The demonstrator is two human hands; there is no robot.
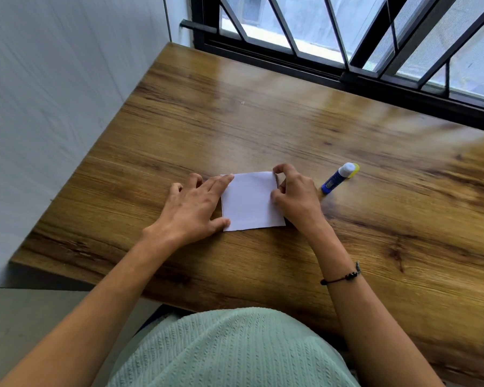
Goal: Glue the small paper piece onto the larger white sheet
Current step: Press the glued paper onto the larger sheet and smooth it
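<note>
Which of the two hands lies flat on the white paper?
The left hand: its fingers lie spread flat on the paper. The right hand is curled, pinching the paper's right edge.

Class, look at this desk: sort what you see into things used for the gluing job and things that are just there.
Used for the job: white paper, glue stick, left hand, right hand.
Just there: wooden table, window grille, bracelet.

The glue stick's (336, 179) blue label print is too small to read.

Single head view, looking forward and down, close over wooden table (263, 129); window (347, 29) beyond.
</note>
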